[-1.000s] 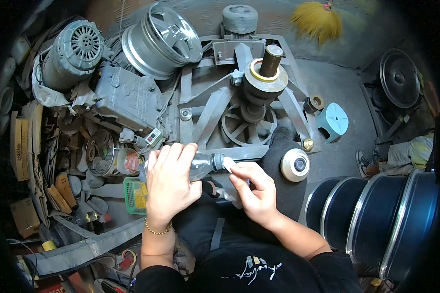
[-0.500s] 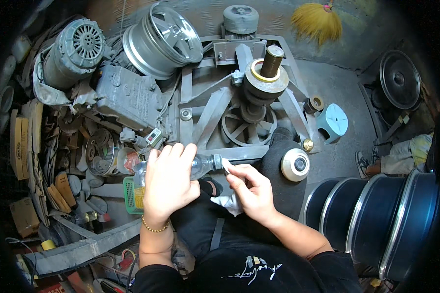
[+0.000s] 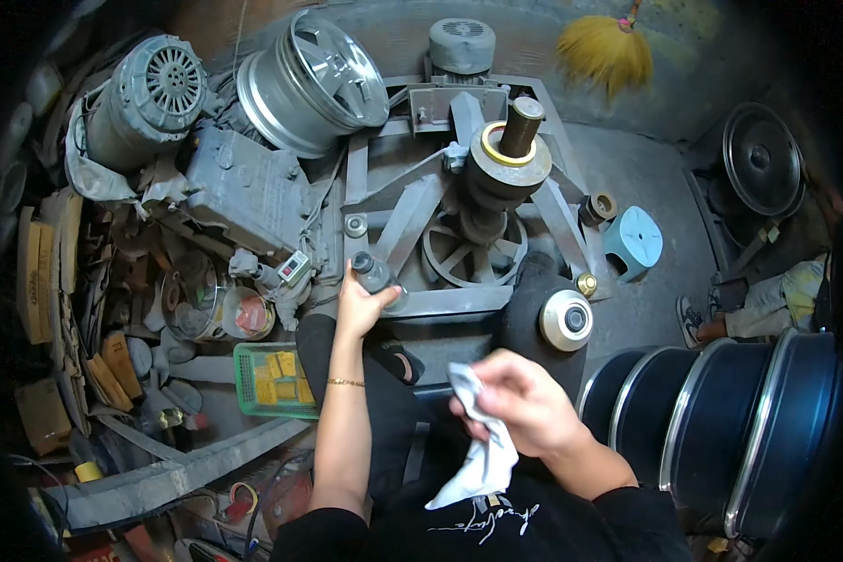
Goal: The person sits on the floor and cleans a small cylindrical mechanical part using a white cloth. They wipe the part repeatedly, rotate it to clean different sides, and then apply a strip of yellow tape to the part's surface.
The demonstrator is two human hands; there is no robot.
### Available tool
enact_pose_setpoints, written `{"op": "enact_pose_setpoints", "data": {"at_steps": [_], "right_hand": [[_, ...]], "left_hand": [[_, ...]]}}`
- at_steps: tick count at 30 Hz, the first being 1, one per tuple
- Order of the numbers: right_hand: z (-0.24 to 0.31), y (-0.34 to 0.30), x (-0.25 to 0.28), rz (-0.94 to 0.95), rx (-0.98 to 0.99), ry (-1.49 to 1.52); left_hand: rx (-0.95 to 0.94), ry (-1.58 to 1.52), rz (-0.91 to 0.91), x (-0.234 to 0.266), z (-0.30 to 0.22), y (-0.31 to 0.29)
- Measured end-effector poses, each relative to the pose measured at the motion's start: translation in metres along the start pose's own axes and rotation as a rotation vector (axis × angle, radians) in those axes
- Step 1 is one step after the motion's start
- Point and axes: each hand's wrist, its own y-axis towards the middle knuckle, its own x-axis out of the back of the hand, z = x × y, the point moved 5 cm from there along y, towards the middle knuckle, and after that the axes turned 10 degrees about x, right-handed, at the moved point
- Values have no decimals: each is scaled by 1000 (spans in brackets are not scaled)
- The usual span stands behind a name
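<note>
With its arm stretched forward, my left hand (image 3: pixel 358 307) is closed round a small clear bottle (image 3: pixel 373 272). The bottle stands upright by the near left part of the machine's grey metal frame (image 3: pixel 450 301), its dark top facing up. Whether its base touches the frame, I cannot tell. Close to my chest, my right hand (image 3: pixel 534 403) pinches a white cloth (image 3: pixel 482 464). One corner pokes up past the fingers and the rest hangs down over my black shirt.
Behind the frame's thick upright shaft (image 3: pixel 522 128) sits a motor (image 3: pixel 462 47). A silver wheel rim (image 3: pixel 318 84) leans at the far left. Yellow blocks fill a green basket (image 3: pixel 244 379). Dark rims (image 3: pixel 702 403) line the right, near a blue stool (image 3: pixel 637 236). Another person's leg (image 3: pixel 768 309) shows there.
My left hand has carried the bottle forward and turned it from lying sideways to upright. My right hand has drawn back toward my chest with the cloth, away from the bottle's mouth.
</note>
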Motion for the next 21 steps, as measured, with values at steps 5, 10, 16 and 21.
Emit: {"op": "enact_pose_setpoints", "data": {"at_steps": [5, 10, 16, 21], "right_hand": [[53, -48, 3, -19, 359, -595], [58, -63, 23, -166, 430, -521], [15, -43, 21, -59, 247, -410], [-3, -23, 3, 36, 169, -300]], "left_hand": [[116, 297, -407, 7, 42, 13], [187, 379, -568, 6, 80, 16], [97, 393, -638, 13, 111, 28], [148, 293, -577, 12, 116, 21]]}}
